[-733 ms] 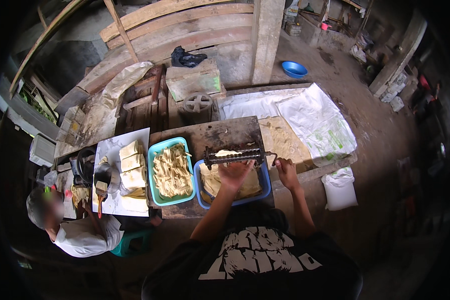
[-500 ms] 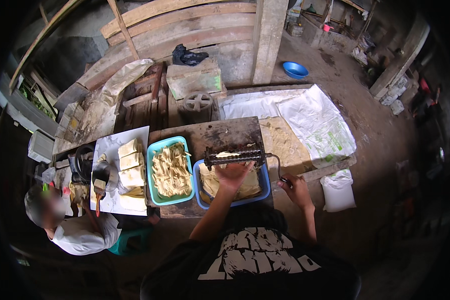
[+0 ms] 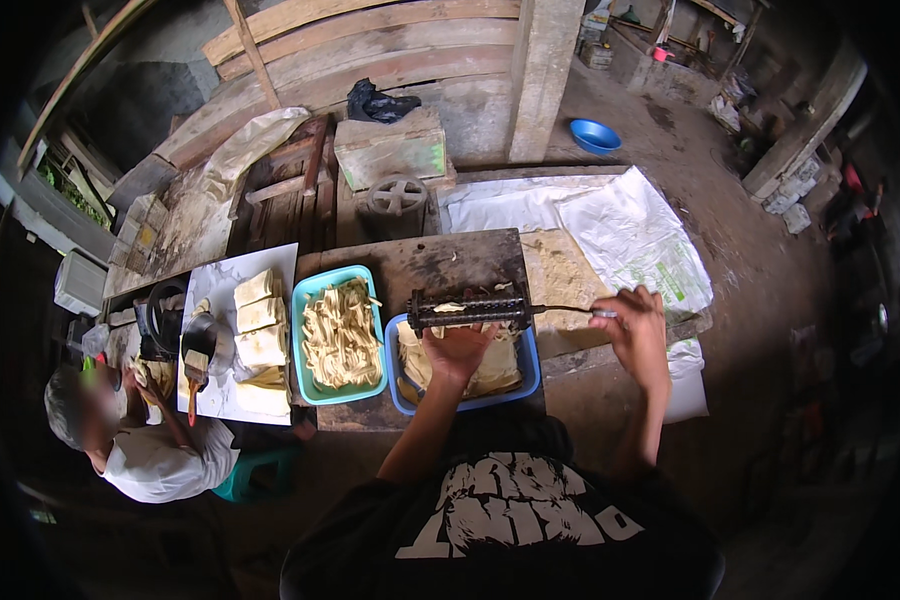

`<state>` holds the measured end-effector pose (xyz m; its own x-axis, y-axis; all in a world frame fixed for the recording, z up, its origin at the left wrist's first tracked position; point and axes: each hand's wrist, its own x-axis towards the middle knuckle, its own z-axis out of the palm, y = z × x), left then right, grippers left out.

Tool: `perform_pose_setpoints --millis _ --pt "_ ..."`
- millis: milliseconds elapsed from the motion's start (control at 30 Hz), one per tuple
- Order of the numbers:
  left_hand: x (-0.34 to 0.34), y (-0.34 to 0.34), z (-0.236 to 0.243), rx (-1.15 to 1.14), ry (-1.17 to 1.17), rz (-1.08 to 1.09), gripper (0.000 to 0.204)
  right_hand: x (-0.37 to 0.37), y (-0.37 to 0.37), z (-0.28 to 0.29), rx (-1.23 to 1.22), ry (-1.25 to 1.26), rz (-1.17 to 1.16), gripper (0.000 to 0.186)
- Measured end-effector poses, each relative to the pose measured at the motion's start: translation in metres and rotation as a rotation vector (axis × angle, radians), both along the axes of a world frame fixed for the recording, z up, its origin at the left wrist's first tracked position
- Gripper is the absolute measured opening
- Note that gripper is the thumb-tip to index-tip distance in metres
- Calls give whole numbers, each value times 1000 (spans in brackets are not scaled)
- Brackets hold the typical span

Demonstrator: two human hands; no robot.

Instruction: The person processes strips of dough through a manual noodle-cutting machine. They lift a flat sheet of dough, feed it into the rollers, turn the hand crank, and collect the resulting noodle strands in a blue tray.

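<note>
We see one roller machine (image 3: pixel 470 308) over the surface (image 3: pixel 475 252), just beyond our open, upturned left hand (image 3: pixel 458 352); our right hand (image 3: pixel 637 328) grips its single crank (image 3: pixel 566 308). Nearby: one turquoise tray (image 3: pixel 342 398), one blue tray (image 3: pixel 534 372).

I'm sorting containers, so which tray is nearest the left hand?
The blue tray, beneath the left hand, holding flat pale sheets; the turquoise tray, heaped with pale strips, sits farther left.

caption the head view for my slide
Dough roller, right grip on its crank, left grip open at its near edge, turquoise tub of dough strips to the left.
</note>
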<state>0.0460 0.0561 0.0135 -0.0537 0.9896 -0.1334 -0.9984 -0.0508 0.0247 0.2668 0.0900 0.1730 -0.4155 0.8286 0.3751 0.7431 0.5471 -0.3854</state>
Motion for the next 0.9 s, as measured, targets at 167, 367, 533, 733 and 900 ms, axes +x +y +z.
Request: perform_pose_setpoints --millis 167,367,533,733,900 --pt "-1 -4 7 -133 -10 34 51 -9 39 -9 14 -13 13 13" --pt "1 -5 13 -273 -7 -15 37 -15 111 -110 -24 150 154 14" --pt "-3 -7 -2 -219 2 -16 33 -12 60 -169 -267 302 126 21" --pt "-5 -4 -20 -128 -18 22 32 10 -17 -140 -422 229 -9 20" --pt "-2 -1 -10 -93 -9 19 30 36 -37 -45 -538 56 76 13"
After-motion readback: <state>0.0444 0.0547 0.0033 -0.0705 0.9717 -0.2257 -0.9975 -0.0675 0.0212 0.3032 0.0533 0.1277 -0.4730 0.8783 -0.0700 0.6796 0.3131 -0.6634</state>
